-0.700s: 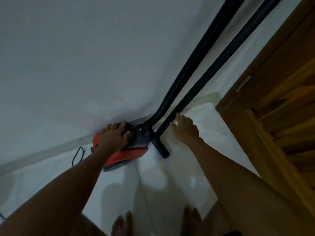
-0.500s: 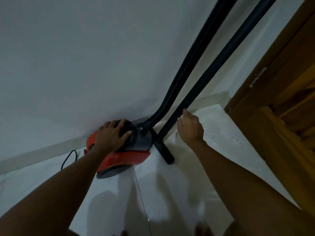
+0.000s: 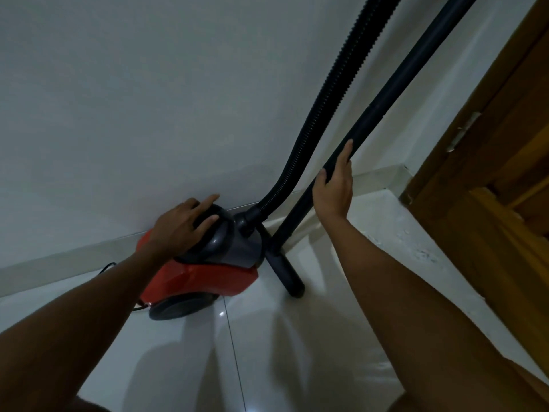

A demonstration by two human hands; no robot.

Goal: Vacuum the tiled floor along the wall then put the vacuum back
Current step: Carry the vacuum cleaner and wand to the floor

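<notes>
Head view: vacuum [image 3: 202, 275] parked on the tiled floor [image 3: 297, 352] against the wall [image 3: 148, 99].
The right hand [image 3: 334, 188] has risen from near the floor to lie straight-fingered along the black tube [image 3: 395, 81]. The left hand [image 3: 181, 230] stays loosely spread on the vacuum's top, so putting back is probably nearly finished.

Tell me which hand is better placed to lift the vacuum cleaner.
Left, probably: the left hand lies on the dark top of the red vacuum cleaner, while the right hand touches the wand.

Tiled floor [image 3: 297, 352] (glossy): vacuum [image 3: 205, 275], nozzle [image 3: 286, 275].
</notes>
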